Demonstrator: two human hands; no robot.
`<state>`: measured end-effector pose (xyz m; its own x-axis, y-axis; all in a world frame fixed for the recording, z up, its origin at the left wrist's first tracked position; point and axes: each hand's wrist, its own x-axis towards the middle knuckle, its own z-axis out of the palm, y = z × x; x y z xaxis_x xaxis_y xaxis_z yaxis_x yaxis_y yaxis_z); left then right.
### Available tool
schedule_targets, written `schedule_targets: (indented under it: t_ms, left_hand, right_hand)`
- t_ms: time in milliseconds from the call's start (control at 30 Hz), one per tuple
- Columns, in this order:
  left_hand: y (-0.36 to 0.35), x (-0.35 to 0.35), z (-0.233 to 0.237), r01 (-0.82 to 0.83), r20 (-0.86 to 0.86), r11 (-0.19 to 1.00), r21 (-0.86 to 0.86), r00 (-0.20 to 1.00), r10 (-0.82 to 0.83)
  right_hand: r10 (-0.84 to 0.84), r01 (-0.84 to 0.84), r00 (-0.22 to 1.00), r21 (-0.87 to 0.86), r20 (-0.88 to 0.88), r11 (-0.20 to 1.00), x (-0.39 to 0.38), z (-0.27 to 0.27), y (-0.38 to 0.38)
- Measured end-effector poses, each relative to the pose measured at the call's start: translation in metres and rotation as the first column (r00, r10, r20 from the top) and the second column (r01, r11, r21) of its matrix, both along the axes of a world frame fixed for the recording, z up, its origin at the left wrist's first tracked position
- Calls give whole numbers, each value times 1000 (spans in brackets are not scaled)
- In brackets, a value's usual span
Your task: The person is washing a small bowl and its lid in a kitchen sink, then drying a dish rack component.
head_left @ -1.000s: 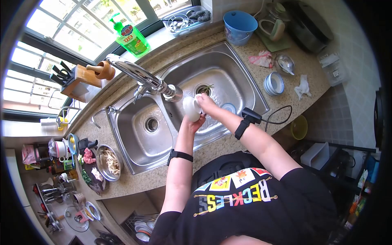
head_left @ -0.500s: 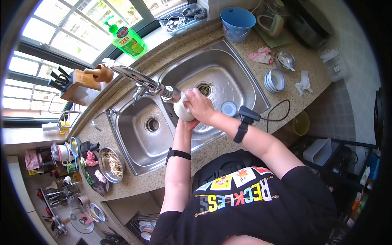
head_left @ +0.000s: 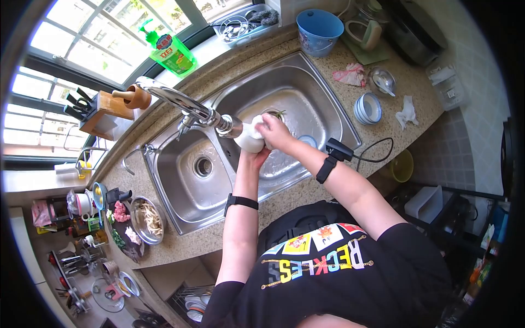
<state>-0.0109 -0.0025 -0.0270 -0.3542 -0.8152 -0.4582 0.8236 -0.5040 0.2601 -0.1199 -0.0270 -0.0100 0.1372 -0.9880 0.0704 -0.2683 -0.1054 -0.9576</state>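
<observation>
A white bowl (head_left: pixel 250 145) is held under the faucet (head_left: pixel 227 125), over the right basin near the divider. My left hand (head_left: pixel 262 158) grips it from below, its fingers mostly hidden. On the bowl's upper side, my right hand (head_left: pixel 275 133) is closed on a white cloth (head_left: pixel 257 126) pressed to the bowl. Beyond my right forearm a small blue-and-white dish (head_left: pixel 308 140) lies in the sink (head_left: pixel 314 104), partly covered. Green scraps (head_left: pixel 280 114) sit at the drain behind my right hand.
Stacked bowls (head_left: pixel 368 108), a metal bowl (head_left: pixel 381 81), a pink cloth (head_left: pixel 350 75) and a blue bucket (head_left: pixel 319 33) stand right of the sink. A metal bowl of pale strips (head_left: pixel 147 220) is at the left. Green soap bottle (head_left: pixel 170 53) and knife block (head_left: pixel 109 115) line the window side.
The bowl has turned, and more of its white side shows. My right hand has shifted slightly right with the cloth, and my right forearm covers more of the small dish.
</observation>
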Motion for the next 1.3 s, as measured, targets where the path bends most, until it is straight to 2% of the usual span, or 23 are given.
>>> schedule_targets:
  t_ms: [33, 133, 267, 400, 467, 500, 533, 600, 633, 667, 733, 767, 800, 867, 900, 967, 1067, 1133, 1167, 1200, 1233, 1267, 1300]
  left_hand:
    - [0, -4, 8, -29, -9, 999, -18, 1000, 29]
    - [-5, 1, -9, -63, -46, 997, -50, 997, 61]
    - [1, 3, -7, 28, 98, 998, -47, 995, -24]
    - [11, 1, 9, 98, 225, 995, 36, 969, -103]
    - [7, 10, -2, 100, 235, 995, 29, 966, -104]
    - [7, 15, -8, 99, 247, 995, 30, 964, -103]
    - [10, 17, -9, 97, 247, 995, 31, 964, -101]
    - [14, 20, -10, 93, 273, 995, 27, 957, -97]
    - [14, 18, -9, 70, 232, 997, -12, 971, -66]
    - [12, 17, -10, 70, 230, 997, -12, 971, -65]
    - [6, 16, -11, 97, -22, 989, -115, 995, -100]
    - [3, 15, -11, 97, -22, 989, -116, 995, -100]
    - [1, 13, -1, 88, 30, 986, -141, 996, -85]
    - [2, 10, 9, 85, 87, 983, -161, 994, -72]
    - [3, 9, 9, 65, 146, 991, -118, 988, -48]
    - [2, 8, 6, 44, 205, 996, -77, 978, -27]
    - [0, 4, -4, 47, 319, 994, -102, 948, -12]
    - [-3, -10, 2, -175, 314, 984, -41, 932, 179]
    - [-3, -9, 7, -174, 312, 984, -41, 933, 178]
    - [-4, -8, 15, -172, 281, 985, -34, 944, 174]
    - [-3, -7, 19, -170, 250, 985, -25, 953, 170]
    - [-4, -8, 16, -170, 247, 985, -23, 954, 170]
    - [-5, -10, 17, -141, 306, 985, -101, 938, 165]
  right_hand:
    - [-6, -13, 988, -123, -152, 992, -1, 5, 3]
    - [140, -152, 970, -46, -199, 987, -4, 14, 5]
    - [225, -229, 973, -80, -51, 970, -4, 22, 7]
    - [19, -22, 999, -65, -36, 998, 3, 34, 5]
    - [320, -329, 940, 61, 122, 942, 0, 28, 3]
    - [429, -437, 899, 139, 87, 889, -6, 32, 0]
    - [431, -439, 898, 140, 88, 887, -13, 33, -2]
    - [528, -479, 831, 256, -176, 839, -25, 36, -6]
    - [419, -369, 871, 223, -256, 902, -27, 40, -3]
    - [419, -368, 871, 224, -257, 902, -26, 36, -2]
    - [152, -136, 938, 74, -313, 988, -20, 29, 0]
    - [88, -84, 959, 26, -269, 996, -16, 25, 4]
    - [89, -85, 959, 27, -269, 996, -14, 21, 3]
    - [16, -20, 998, 58, 56, 998, -9, 12, 2]
    - [13, -17, 998, 58, 60, 998, -7, 9, 1]
    - [-21, -28, 973, 208, 230, 978, -5, 3, -2]
    - [-64, -3, 976, 308, 209, 952, -1, 2, -1]
    - [-129, 56, 973, 346, 194, 937, 5, -1, 6]
    - [-193, 113, 965, 382, 178, 917, 7, -2, 11]
    - [-194, 115, 965, 382, 176, 917, 6, -2, 15]
    - [-238, -79, 866, 590, 440, 803, 3, -1, 21]
    - [-340, -322, 690, 691, 639, 647, 1, -1, 26]
    - [-360, -367, 610, 655, 705, 661, -1, 2, 32]
